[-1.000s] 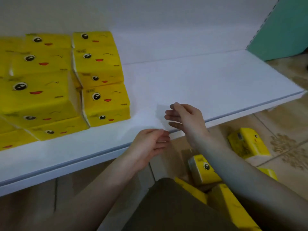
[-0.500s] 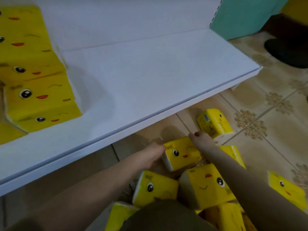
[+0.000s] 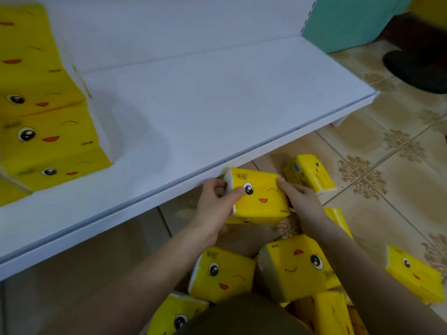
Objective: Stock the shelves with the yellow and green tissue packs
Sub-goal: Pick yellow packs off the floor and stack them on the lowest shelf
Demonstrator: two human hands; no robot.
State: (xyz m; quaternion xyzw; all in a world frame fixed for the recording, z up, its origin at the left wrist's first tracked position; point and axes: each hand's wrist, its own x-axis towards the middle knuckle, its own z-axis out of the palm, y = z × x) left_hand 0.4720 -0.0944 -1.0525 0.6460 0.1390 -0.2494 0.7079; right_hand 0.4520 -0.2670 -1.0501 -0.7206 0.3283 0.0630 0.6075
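Head cam: L hand [image 3: 214, 206], R hand [image 3: 302, 201] grip yellow pack [image 3: 261, 199]; white shelf [image 3: 217, 105], tiled floor [image 3: 387, 170].

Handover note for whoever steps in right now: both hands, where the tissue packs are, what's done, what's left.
Left hand and right hand: each grips one end of a yellow pack, held at the shelf's front edge.
Shelf: stacked packs, all yellow, at its left end.
Loose packs: several yellow ones lie on the floor below.
Done: the left stack.
Left: set the held pack on the shelf, probably beside the stack, then lift the loose ones. No green packs in view.
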